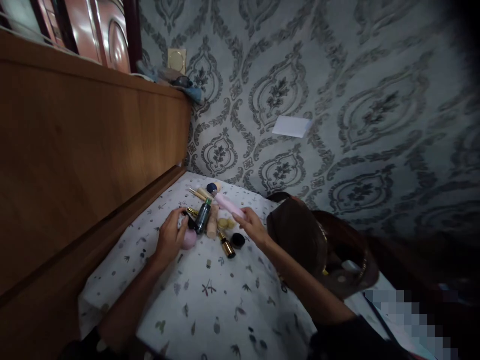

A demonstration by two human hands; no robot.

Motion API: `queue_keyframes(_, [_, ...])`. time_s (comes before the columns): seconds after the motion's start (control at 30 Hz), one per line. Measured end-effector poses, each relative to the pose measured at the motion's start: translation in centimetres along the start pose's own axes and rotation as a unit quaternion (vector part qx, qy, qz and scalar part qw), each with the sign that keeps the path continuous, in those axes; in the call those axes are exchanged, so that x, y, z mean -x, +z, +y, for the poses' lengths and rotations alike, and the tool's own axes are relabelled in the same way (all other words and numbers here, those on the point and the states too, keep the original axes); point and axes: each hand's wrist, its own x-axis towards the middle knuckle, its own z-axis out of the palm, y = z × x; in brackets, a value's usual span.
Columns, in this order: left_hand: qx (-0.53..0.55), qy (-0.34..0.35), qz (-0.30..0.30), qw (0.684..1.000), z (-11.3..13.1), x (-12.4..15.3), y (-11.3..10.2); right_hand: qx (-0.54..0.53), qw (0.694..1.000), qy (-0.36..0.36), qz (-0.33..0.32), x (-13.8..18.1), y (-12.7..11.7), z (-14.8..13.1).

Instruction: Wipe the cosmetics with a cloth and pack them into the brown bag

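Observation:
My right hand (pixel 254 227) grips one end of a long pale pink tube (pixel 226 202), which slants up to the left over a cluster of cosmetics. On the left, my left hand (pixel 171 235) has its thumb and fingers curved about a small black item (pixel 190 220), partly hidden by the fingers. Just below it lies a round pink item (pixel 189 240). Between the hands lie a dark bottle with a green end (pixel 203 216), a beige tube (pixel 212 222), yellowish round pieces (pixel 225 223), a gold-and-black bottle (pixel 227 246) and a black round lid-like piece (pixel 238 240).
A white patterned cloth (pixel 210 287) covers the surface. Slim sticks (pixel 197 194) and a dark blue round item (pixel 212 187) lie at the back. An open brown bag (pixel 300 230) stands right, a wooden panel (pixel 93 130) left, and a wallpapered wall (pixel 240 100) behind.

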Motion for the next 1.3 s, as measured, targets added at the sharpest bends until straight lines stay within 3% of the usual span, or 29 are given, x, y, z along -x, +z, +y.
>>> queue_keyframes(0.07, [0.079, -0.057, 0.027, 0.995, 1.0, -0.1, 0.3, -0.116, 0.992, 0.002, -0.04, 3.6, 0.6, -0.3])
queue_keyframes(0.1, [0.119, -0.079, 0.021, 0.989, 1.5, 0.0, 0.5, -0.214, 0.974, 0.005, -0.07, 5.3, 1.0, -0.5])
queue_keyframes(0.17, [0.183, -0.101, -0.046, 0.977, 2.7, 0.3, 1.2, -0.369, 0.921, 0.022, -0.123, 8.5, 1.9, -1.1])
queue_keyframes(0.23, [0.21, -0.115, -0.142, 0.961, 3.7, 0.9, 1.8, -0.43, 0.89, 0.032, -0.145, 10.9, 2.4, -1.5])
queue_keyframes(0.33, [0.194, -0.147, -0.23, 0.942, 4.5, 1.6, 2.4, -0.361, 0.925, 0.008, -0.117, 12.9, 2.3, -1.4])
queue_keyframes(0.47, [0.153, -0.194, -0.28, 0.928, 4.4, 1.8, 2.7, -0.158, 0.984, -0.082, -0.033, 13.7, 1.4, -0.2])
queue_keyframes(0.63, [0.143, -0.253, -0.328, 0.899, 3.9, 1.8, 3.5, -0.004, 0.983, -0.181, 0.039, 14.1, 1.8, 1.1])
queue_keyframes(0.73, [0.153, -0.267, -0.332, 0.892, 3.6, 1.9, 4.0, -0.035, 0.981, -0.179, 0.063, 14.2, 2.5, 1.3])
queue_keyframes(0.83, [0.162, -0.262, -0.318, 0.896, 3.5, 1.9, 4.2, -0.161, 0.976, -0.125, 0.084, 14.2, 3.0, 1.2])
queue_keyframes(0.9, [0.16, -0.254, -0.319, 0.899, 3.5, 1.9, 4.2, -0.259, 0.963, -0.055, 0.051, 14.4, 3.1, 1.2])
queue_keyframes(1.0, [0.143, -0.233, -0.342, 0.899, 3.7, 2.2, 4.0, -0.346, 0.936, 0.035, -0.054, 15.2, 3.0, 1.3])
queue_keyframes(1.07, [0.125, -0.21, -0.358, 0.901, 4.0, 2.7, 3.9, -0.332, 0.938, 0.061, -0.083, 15.9, 2.8, 1.3])
queue_keyframes(1.13, [0.067, -0.165, -0.357, 0.917, 4.4, 3.2, 3.7, -0.289, 0.953, 0.064, -0.072, 16.6, 2.6, 1.3])
queue_keyframes(1.3, [-0.052, -0.044, -0.316, 0.946, 4.6, 4.4, 3.2, -0.172, 0.984, 0.009, -0.042, 17.6, 2.5, 1.2])
